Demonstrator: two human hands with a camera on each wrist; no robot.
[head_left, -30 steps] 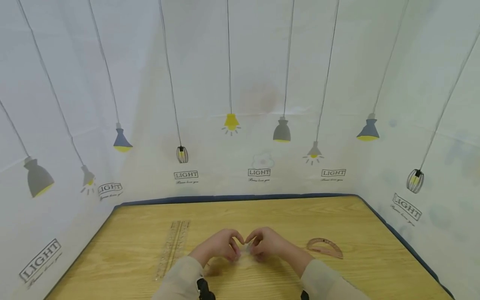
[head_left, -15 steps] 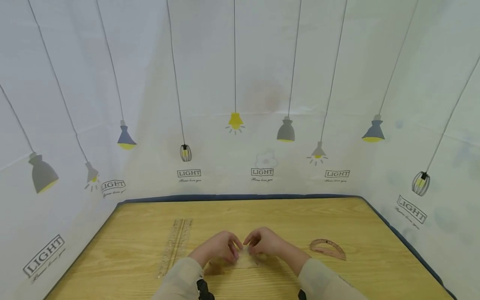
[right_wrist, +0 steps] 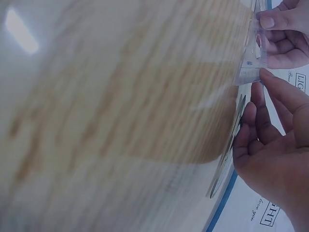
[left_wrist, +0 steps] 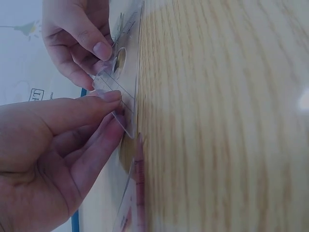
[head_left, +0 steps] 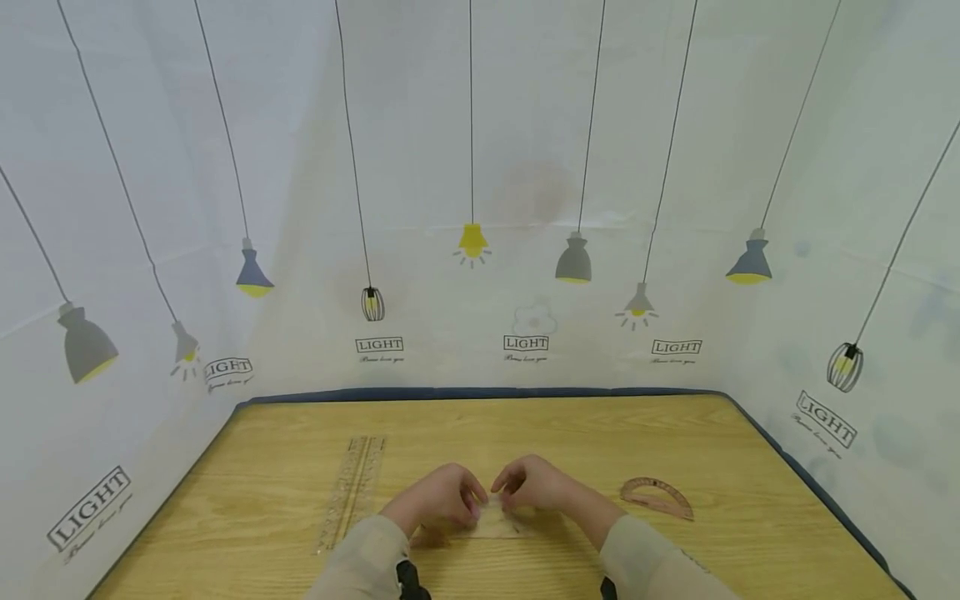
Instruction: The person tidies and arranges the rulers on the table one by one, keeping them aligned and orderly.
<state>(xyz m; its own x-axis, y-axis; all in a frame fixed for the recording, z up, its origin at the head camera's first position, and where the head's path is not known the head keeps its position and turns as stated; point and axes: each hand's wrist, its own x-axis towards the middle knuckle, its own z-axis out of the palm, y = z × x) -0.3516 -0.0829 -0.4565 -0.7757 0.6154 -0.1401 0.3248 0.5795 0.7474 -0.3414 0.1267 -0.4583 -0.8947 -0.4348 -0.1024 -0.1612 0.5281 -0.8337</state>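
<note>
A clear plastic set square (left_wrist: 126,79), with printed lines and a round hole, stands tilted just above the table between my hands. It is only faint in the head view. My left hand (head_left: 444,498) pinches one corner between thumb and fingers, plainest in the left wrist view. On the opposite side, my right hand (head_left: 534,485) holds the edge with its fingertips; in the right wrist view the fingertips meet the clear corner (right_wrist: 250,75). Close beside my left hand lies a reddish transparent drawing tool (left_wrist: 139,188), seen edge-on, its shape partly hidden.
A clear ruler (head_left: 352,492) lies left of my hands on the wooden table (head_left: 525,421). To the right rests an orange-tinted protractor (head_left: 657,498). A white curtain (head_left: 420,167) printed with lamps borders the table at the back and sides.
The head view has shifted slightly. Both hands stay nearly in place, while the set square between them has turned so more of its lower edge shows.
</note>
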